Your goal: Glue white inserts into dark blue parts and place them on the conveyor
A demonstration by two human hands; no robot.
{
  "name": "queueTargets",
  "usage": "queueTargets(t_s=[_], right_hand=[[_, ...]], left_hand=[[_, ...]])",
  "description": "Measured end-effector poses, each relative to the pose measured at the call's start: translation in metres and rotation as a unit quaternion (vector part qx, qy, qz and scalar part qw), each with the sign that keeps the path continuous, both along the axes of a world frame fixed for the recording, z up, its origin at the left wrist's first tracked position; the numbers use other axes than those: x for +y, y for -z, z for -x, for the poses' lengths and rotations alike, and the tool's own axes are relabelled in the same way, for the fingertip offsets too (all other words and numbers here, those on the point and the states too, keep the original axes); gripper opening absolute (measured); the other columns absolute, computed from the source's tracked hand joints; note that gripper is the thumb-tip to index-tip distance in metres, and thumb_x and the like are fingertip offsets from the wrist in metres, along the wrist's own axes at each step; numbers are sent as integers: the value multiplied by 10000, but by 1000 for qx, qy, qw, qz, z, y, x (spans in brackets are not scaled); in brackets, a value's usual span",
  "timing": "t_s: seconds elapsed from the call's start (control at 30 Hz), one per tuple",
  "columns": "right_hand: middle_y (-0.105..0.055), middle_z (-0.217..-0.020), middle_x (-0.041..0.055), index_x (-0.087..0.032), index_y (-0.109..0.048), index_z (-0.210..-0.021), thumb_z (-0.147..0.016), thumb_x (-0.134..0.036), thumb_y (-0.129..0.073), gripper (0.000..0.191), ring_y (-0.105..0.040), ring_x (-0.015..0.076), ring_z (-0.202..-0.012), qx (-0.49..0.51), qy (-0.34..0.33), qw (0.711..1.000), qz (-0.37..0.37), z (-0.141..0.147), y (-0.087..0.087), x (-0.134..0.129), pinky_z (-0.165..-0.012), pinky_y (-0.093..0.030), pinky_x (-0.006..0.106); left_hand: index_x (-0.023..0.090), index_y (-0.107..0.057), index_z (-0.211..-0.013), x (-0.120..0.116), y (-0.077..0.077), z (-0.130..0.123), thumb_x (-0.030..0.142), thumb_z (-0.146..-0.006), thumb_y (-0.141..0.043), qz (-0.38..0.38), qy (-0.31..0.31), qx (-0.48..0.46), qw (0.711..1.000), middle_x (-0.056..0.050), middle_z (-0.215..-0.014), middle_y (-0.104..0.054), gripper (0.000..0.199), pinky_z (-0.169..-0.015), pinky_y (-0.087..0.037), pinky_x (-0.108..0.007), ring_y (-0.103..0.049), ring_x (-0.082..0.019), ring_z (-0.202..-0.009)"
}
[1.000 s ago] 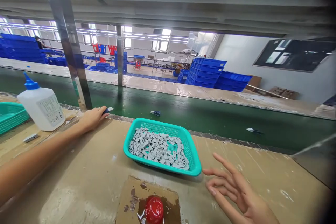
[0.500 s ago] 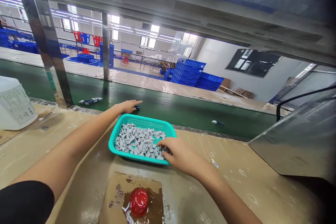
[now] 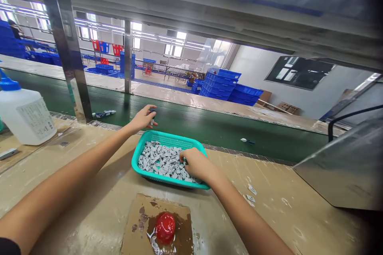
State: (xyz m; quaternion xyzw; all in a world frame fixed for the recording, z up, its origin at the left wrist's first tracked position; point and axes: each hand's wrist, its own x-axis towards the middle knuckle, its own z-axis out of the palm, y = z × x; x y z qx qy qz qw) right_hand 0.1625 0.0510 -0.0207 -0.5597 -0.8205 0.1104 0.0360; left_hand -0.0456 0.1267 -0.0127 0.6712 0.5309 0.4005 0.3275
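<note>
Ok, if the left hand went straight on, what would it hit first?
Probably the beige bench edge beyond the green conveyor belt, since the left hand points out above the belt; depth is hard to judge.

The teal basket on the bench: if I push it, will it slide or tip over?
The teal basket will probably slide, not tip: it is low and wide, with the small grey parts in a shallow layer. Its thin mesh walls may flex slightly.

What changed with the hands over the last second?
The right hand moved from beside the teal plastic basket into it, resting among the grey parts. The left hand rose off the bench edge, over the conveyor, holding a small dark piece. The basket and blue-capped squeeze bottle look unmoved.
</note>
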Motion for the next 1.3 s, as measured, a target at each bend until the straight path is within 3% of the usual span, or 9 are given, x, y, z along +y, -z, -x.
queueTargets(t_s=[0.2,0.37,0.5,0.63,0.73,0.83,1.0,1.13,1.3], right_hand=[[-648,-746,30,-152,-619,-871,-778,-93,-391,253,-610,128,-636,188,-5,982,-8,-8,-18,-30,-588,-493,226],[-605,-610,6,-154,-565,-748,-692,-242,-615,116,-619,144,-559,496,67,866,-14,-11,-18,-69,-563,-542,256],[-630,-592,23,-145,-601,-731,-674,-261,-662,142,-627,150,-556,531,87,843,-21,-13,-11,-90,-564,-550,254],[-643,-618,29,-142,-617,-776,-728,-242,-620,111,-626,150,-560,492,69,866,-57,-19,-9,-101,-558,-543,263],[-645,-695,24,-178,-637,-779,-758,-153,-557,87,-610,139,-628,346,-7,921,-180,-25,-10,-107,-603,-511,259],[-639,-774,20,-196,-632,-815,-757,-89,-524,163,-590,126,-695,262,-71,929,-253,-29,-9,-113,-629,-480,233],[-630,-783,11,-200,-615,-863,-747,-94,-559,166,-573,122,-681,287,-47,919,-266,-32,-3,-117,-634,-464,230],[-621,-801,22,-224,-608,-851,-761,-122,-561,144,-568,148,-708,332,-15,917,-220,-34,-2,-117,-648,-470,266],[-571,-747,22,-212,-575,-796,-751,-119,-535,111,-538,148,-680,357,-16,920,-160,-39,-3,-119,-613,-448,267]], left_hand=[[201,-428,-849,-73,-15,-43,311,-713,-548,81,191,-92,974,47,-658,-406,212,-418,-373,-150,-404,-40,-489],[209,-407,-800,-102,-12,-59,353,-714,-560,120,296,-126,939,75,-569,-362,227,-398,-315,-137,-328,-39,-455],[192,-439,-790,-114,-13,-62,316,-721,-561,44,318,-69,945,59,-606,-450,187,-436,-328,-154,-388,-43,-479],[182,-449,-782,-120,-12,-65,272,-705,-583,9,324,-43,945,43,-680,-494,179,-495,-348,-160,-431,-54,-559],[188,-420,-777,-123,-10,-67,320,-698,-587,82,347,-62,932,40,-700,-508,226,-439,-331,-161,-393,-47,-504],[193,-407,-766,-126,-7,-69,352,-683,-601,152,353,-98,918,53,-638,-471,265,-399,-302,-155,-363,-44,-471],[197,-391,-732,-130,-4,-73,303,-639,-645,182,331,-159,912,69,-575,-424,291,-387,-299,-144,-355,-43,-462],[203,-382,-740,-134,-5,-76,309,-618,-661,209,316,-185,907,64,-598,-430,322,-379,-303,-144,-360,-43,-458],[189,-433,-723,-136,-10,-75,388,-662,-614,200,339,-101,914,61,-573,-417,276,-375,-288,-158,-358,-41,-423]])
